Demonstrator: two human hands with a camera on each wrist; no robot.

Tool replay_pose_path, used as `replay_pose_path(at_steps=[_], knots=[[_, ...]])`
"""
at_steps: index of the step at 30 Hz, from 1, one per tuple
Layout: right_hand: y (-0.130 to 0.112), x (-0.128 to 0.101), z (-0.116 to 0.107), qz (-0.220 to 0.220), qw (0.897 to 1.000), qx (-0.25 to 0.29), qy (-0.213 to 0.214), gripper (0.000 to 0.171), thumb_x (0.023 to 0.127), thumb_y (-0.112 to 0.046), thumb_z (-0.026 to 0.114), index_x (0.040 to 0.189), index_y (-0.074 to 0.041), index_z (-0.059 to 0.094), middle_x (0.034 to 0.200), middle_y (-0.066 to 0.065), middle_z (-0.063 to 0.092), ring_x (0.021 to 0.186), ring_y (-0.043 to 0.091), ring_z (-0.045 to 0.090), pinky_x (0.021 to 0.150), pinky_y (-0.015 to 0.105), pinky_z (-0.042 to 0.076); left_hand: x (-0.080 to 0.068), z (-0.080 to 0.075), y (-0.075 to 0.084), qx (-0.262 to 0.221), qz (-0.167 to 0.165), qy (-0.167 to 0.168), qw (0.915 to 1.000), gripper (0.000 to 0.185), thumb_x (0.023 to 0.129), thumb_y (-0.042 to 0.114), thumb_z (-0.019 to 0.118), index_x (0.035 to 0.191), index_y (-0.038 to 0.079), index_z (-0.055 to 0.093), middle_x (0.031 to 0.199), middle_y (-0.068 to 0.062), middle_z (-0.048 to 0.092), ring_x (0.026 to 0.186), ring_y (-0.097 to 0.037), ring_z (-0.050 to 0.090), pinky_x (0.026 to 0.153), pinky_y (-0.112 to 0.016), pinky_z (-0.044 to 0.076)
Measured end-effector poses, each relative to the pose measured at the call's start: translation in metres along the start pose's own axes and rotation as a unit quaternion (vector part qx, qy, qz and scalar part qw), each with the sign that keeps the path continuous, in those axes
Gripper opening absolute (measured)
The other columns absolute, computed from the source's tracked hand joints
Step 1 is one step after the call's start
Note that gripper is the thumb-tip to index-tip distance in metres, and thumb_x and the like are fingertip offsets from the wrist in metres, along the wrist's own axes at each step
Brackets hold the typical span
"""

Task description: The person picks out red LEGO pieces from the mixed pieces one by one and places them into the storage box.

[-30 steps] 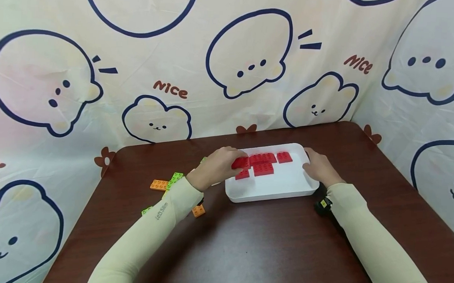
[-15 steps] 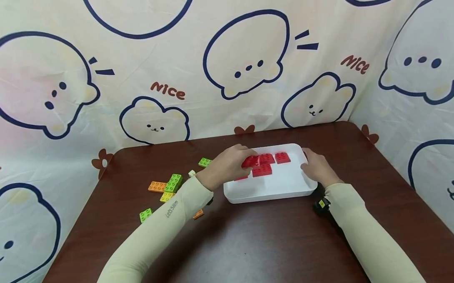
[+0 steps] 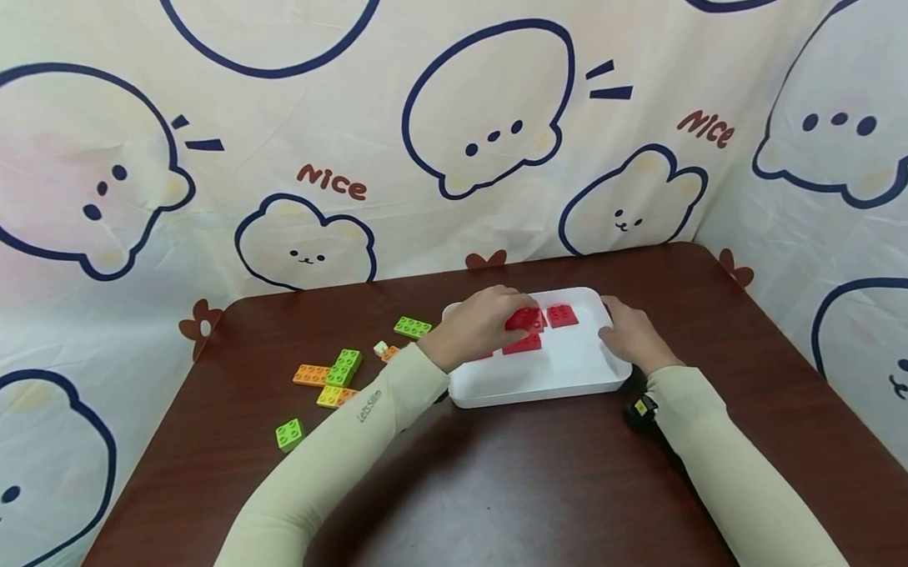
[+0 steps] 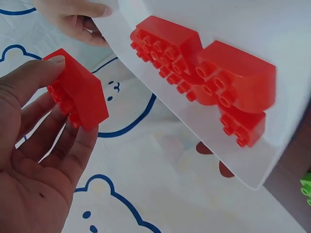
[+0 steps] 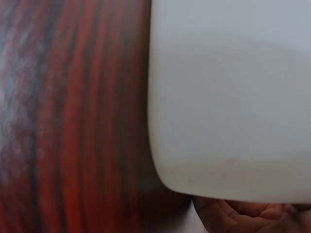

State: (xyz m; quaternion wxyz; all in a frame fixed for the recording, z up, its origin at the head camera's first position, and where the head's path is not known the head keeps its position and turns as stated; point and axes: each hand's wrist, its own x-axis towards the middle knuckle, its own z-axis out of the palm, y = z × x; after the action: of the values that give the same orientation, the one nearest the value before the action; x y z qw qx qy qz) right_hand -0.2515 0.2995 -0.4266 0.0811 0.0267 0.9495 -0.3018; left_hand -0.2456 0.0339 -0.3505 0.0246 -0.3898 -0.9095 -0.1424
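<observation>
A red toy building brick (image 4: pixel 82 94) is pinched between the thumb and fingers of my left hand (image 3: pixel 483 322), held above the white tray (image 3: pixel 563 375). In the left wrist view its studs face the fingers. Several more red bricks (image 4: pixel 240 73) lie inside the tray, partly hidden behind the left hand in the head view; one small red brick (image 3: pixel 562 315) sits apart near the far right. My right hand (image 3: pixel 636 333) grips the tray's right end, thumb over the rim and fingers outside it, curled below the edge in the right wrist view.
Left of the tray, green (image 3: pixel 343 368), orange (image 3: pixel 311 375) and yellow bricks (image 3: pixel 332 395) lie on the dark wooden table (image 3: pixel 446 500). A green brick (image 3: pixel 289 434) is nearest the left sleeve. A printed cloth (image 3: pixel 426 224) stands behind the table.
My left hand has moved right over the tray, carrying the red brick. More loose bricks on the left have come out from behind its arm. The right hand stays at the tray's end.
</observation>
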Motion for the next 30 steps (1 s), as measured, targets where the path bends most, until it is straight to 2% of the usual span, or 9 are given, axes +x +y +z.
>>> replay_pose_path(at_steps=[11, 19, 26, 30], knots=[[-0.001, 0.001, 0.000, 0.013, 1.000, 0.010, -0.001, 0.065, 0.102, -0.010, 0.054, 0.157, 0.003, 0.022, 0.156, 0.031, 0.030, 0.138, 0.048, 0.036, 0.111, 0.064, 0.032, 0.016, 0.007, 0.008, -0.001, -0.012, -0.020, 0.9997, 0.054, 0.083, 0.018, 0.086, 0.133, 0.014, 0.067, 0.124, -0.004, 0.068, 0.113, -0.021, 0.059, 0.092, -0.029, 0.055], [0.001, 0.000, 0.002, 0.007, 1.000, 0.006, -0.002, 0.065, 0.101, -0.009, 0.055, 0.157, 0.003, 0.024, 0.156, 0.031, 0.031, 0.138, 0.047, 0.037, 0.111, 0.064, 0.032, 0.030, 0.014, 0.016, 0.014, -0.027, -0.029, 0.9991, 0.056, 0.082, 0.024, 0.087, 0.134, 0.018, 0.068, 0.124, -0.002, 0.069, 0.114, -0.019, 0.059, 0.093, -0.032, 0.055], [0.002, 0.001, 0.001, -0.007, 1.000, 0.007, 0.007, 0.064, 0.100, -0.009, 0.055, 0.156, 0.004, 0.026, 0.155, 0.031, 0.033, 0.138, 0.047, 0.038, 0.111, 0.063, 0.034, 0.045, 0.023, 0.018, 0.007, -0.033, -0.023, 0.9992, 0.051, 0.083, 0.028, 0.086, 0.130, 0.017, 0.070, 0.116, 0.000, 0.070, 0.103, -0.016, 0.059, 0.087, -0.028, 0.056], [0.002, 0.001, 0.000, -0.005, 1.000, 0.007, 0.004, 0.064, 0.101, -0.009, 0.054, 0.156, 0.004, 0.025, 0.155, 0.031, 0.034, 0.138, 0.047, 0.038, 0.111, 0.063, 0.034, 0.051, 0.028, 0.018, -0.003, -0.020, -0.034, 0.9992, 0.045, 0.085, 0.027, 0.085, 0.127, 0.015, 0.072, 0.113, 0.000, 0.072, 0.099, -0.014, 0.061, 0.089, -0.026, 0.055]])
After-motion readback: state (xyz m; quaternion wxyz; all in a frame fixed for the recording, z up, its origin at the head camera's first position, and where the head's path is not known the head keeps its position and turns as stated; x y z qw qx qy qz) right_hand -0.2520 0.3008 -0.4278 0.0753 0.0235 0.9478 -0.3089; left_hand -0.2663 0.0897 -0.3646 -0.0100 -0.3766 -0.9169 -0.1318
